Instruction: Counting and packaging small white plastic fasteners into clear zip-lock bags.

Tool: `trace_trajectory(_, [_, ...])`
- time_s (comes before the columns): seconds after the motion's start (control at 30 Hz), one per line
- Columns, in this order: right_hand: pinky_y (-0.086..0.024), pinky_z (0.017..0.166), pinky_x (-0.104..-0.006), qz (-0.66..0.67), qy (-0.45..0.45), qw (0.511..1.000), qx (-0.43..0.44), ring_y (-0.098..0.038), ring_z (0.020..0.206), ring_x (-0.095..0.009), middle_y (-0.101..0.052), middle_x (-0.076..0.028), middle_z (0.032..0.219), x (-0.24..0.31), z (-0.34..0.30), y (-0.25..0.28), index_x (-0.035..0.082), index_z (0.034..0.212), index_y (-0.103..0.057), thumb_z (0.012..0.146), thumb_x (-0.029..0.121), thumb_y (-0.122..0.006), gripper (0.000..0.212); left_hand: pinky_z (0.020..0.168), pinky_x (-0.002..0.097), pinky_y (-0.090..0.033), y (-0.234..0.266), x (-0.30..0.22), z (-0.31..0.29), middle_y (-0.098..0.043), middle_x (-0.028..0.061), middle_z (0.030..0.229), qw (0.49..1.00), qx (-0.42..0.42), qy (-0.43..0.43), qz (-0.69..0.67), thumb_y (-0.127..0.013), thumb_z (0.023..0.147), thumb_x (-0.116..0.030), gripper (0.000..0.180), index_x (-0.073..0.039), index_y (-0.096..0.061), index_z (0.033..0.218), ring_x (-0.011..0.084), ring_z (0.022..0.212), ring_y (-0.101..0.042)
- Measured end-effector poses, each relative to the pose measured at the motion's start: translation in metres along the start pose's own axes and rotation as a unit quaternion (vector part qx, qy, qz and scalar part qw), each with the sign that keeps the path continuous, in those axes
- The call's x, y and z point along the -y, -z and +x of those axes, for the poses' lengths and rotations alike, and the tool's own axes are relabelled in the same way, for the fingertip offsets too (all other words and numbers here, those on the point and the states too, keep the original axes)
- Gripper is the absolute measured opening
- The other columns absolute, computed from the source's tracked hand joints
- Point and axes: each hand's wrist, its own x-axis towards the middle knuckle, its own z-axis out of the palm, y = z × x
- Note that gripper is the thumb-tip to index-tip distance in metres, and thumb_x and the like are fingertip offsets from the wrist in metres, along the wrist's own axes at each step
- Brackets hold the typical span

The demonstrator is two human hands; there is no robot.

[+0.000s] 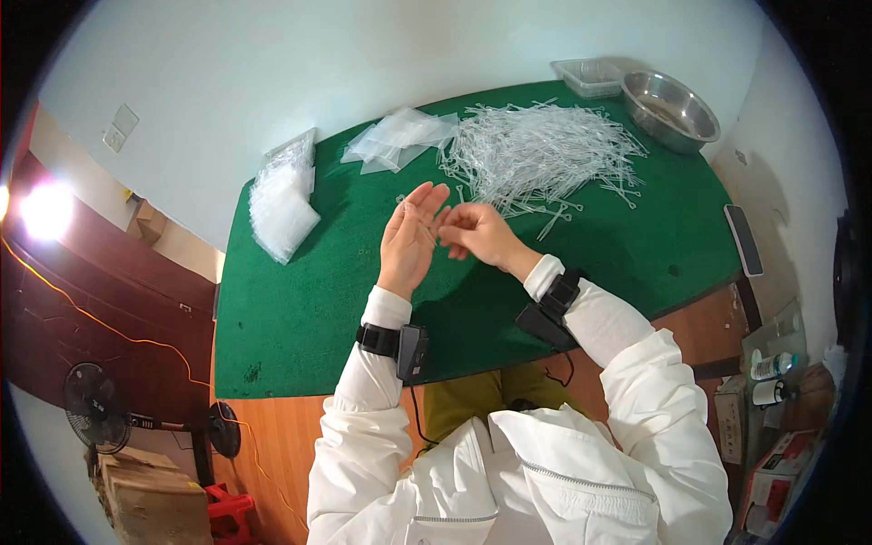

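Note:
My left hand (pixel 408 254) is palm up over the green table, fingers stretched out and the thumb across the palm. A few thin clear plastic sticks (pixel 423 223) with looped ends lie in it, one loop showing past the fingers. My right hand (pixel 488 236) is beside it, fingertips curled and pinched together near the left palm. What the right fingertips hold is too small to make out. Beyond both hands spreads a large heap of looped clear plastic sticks (pixel 545 154). Clear flat plastic bags (pixel 400 141) lie left of the heap.
A stack of clear bags (pixel 283 204) lies at the green table's (pixel 300 336) left. At the far right stand a clear plastic tray (pixel 589 76) and a metal bowl (pixel 670 107). A phone (pixel 743 240) lies at the right edge. A fan (pixel 94 408) stands lower left.

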Motion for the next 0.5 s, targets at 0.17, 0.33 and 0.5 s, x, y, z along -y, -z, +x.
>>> trace_trajectory(0.17, [-0.046, 0.049, -0.0227, 0.015, -0.008, 0.999, 0.029, -0.058, 0.054, -0.011, -0.06, -0.004, 0.071, -0.0012, -0.0017, -0.0008, 0.004, 0.083, -0.056, 0.084, 0.01, -0.058, 0.007, 0.094, 0.0373, -0.038, 0.0018, 0.0008, -0.0011, -0.053, 0.0137, 0.116, 0.999, 0.013, 0.003, -0.038, -0.031, 0.097, -0.025, 0.036, 0.0, -0.04, 0.121, 0.0252, 0.11, -0.049])
trace_trajectory(0.33, [-0.045, 0.048, -0.0227, 0.067, -0.021, 0.997, 0.025, -0.057, 0.054, -0.011, -0.061, -0.004, 0.071, 0.0018, -0.0039, -0.0049, 0.004, 0.082, -0.056, 0.083, 0.011, -0.059, 0.008, 0.086, 0.0352, -0.043, 0.0018, -0.0005, -0.0025, -0.055, 0.012, 0.107, 0.998, 0.025, 0.007, -0.053, -0.029, 0.098, -0.027, 0.035, -0.002, -0.041, 0.119, 0.0229, 0.097, -0.053])
trace_trajectory(0.5, [-0.044, 0.047, -0.0231, 0.1, -0.028, 0.994, 0.026, -0.057, 0.053, -0.011, -0.061, -0.004, 0.07, -0.001, -0.0029, -0.0018, 0.004, 0.081, -0.056, 0.082, 0.01, -0.06, 0.007, 0.08, 0.0334, -0.046, -0.0061, -0.0006, -0.004, -0.055, 0.0109, 0.104, 0.999, 0.019, 0.014, -0.031, -0.029, 0.098, -0.028, 0.035, -0.003, -0.041, 0.119, 0.0209, 0.092, -0.054])
